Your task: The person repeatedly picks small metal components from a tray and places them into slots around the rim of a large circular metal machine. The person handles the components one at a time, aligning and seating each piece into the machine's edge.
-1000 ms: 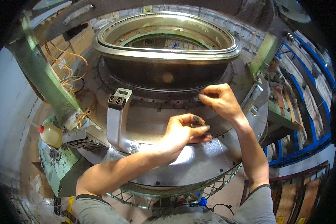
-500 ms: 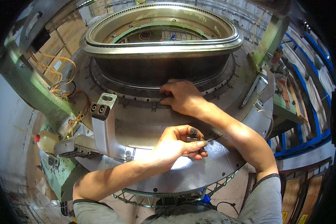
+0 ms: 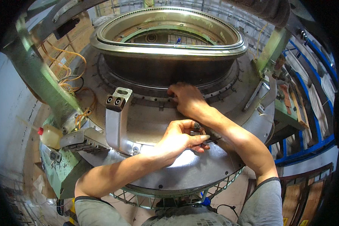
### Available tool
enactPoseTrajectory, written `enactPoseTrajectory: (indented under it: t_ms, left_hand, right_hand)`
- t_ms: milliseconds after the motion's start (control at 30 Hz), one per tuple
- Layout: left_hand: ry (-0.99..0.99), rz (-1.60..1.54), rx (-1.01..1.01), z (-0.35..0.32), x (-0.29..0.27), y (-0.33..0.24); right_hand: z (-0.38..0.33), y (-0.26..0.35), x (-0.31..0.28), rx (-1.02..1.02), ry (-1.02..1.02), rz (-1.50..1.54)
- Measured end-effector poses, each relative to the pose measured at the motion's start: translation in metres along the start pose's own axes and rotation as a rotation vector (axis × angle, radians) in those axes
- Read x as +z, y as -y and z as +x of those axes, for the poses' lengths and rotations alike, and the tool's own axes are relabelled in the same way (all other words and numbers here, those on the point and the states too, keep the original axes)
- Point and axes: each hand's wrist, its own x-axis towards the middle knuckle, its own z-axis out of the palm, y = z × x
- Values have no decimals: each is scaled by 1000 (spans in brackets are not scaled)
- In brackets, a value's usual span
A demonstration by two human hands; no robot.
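Observation:
My left hand [image 3: 179,137] is closed over the metal plate's front part, pinching several small dark metal pieces [image 3: 196,133] between thumb and fingers. Dark smudges mark its fingertips. Beyond it, my right hand [image 3: 188,98] reaches to the slotted ring [image 3: 150,98] at the foot of the dark cylinder [image 3: 158,69]. Its fingers are drawn together and touch down at that ring; whatever is in them is hidden. The wide round metal plate [image 3: 150,132] of what looks like a circular knitting machine lies beneath both hands.
A grey upright bracket [image 3: 115,128] rises left of my left hand. Green machine legs [image 3: 49,83] stand at both sides, with orange cables [image 3: 81,118] by the left one. A yellowish bottle with a red cap [image 3: 51,136] sits far left. Blue racks [image 3: 309,150] stand at right.
The whole view has shifted slightly, so the machine sits a little further right. My right hand's fingers have drawn closer together at the ring. My left hand keeps its small pieces.

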Motion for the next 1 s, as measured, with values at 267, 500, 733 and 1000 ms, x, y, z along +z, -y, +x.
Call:
enactPoseTrajectory:
  t_ms: [267, 500, 733, 1000]
  left_hand:
    - [9, 11, 20, 0, -3, 0]
    - [9, -16, 13, -1, -1, -1]
    - [-42, -25, -3, -1, 0, -6]
    - [-47, -50, 5, -1, -2, -8]
  right_hand:
    - [-39, -18, -41, 26, -272, 471]
    - [-78, -48, -41, 186, -224, 559]
    - [-104, -63, -59, 274, -293, 237]
    - [-82, -49, -52, 169, -337, 532]
